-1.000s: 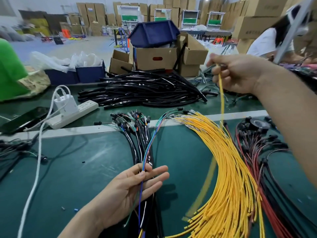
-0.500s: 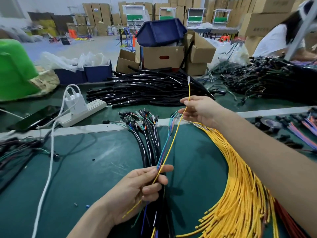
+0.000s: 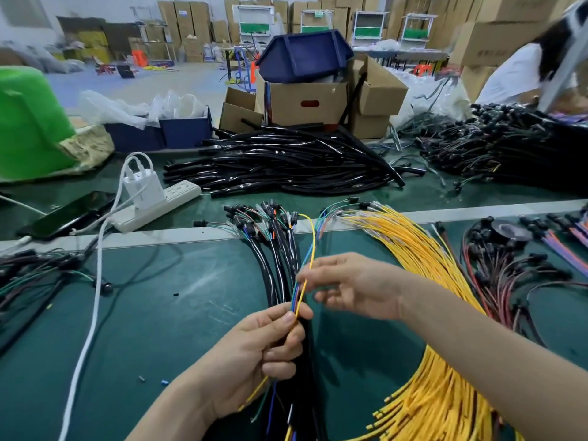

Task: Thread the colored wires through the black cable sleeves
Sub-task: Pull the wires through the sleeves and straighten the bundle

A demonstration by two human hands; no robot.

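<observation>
My left hand (image 3: pixel 264 354) grips a thin bunch of wires: one yellow wire (image 3: pixel 312 243) with blue and green ones, above a black sleeved cable (image 3: pixel 310 361). The yellow wire rises from that grip and curls over at its top. My right hand (image 3: pixel 353 284) hovers just right of it, blurred, fingers spread and fairly straight, index fingertip at the yellow wire. More sleeved cables with connectors (image 3: pixel 276 259) fan out beyond my hands. A big bundle of yellow wires (image 3: pixel 436 281) lies to the right. Loose black cable sleeves (image 3: pixel 286 163) are piled on the far table.
Red and black wire harnesses (image 3: pixel 509 272) lie at the right. A power strip (image 3: pixel 159 202), phone (image 3: pixel 63 214) and white charging cable (image 3: pixel 92 313) sit at the left. Cardboard boxes (image 3: pixel 305 103), a blue bin (image 3: pixel 302 55) and a person in white (image 3: pixel 521 74) are behind.
My right hand lifted one yellow wire from the bundle, brought it across to my left hand, then slid down toward it. My left hand closed round the yellow wire with the others.
</observation>
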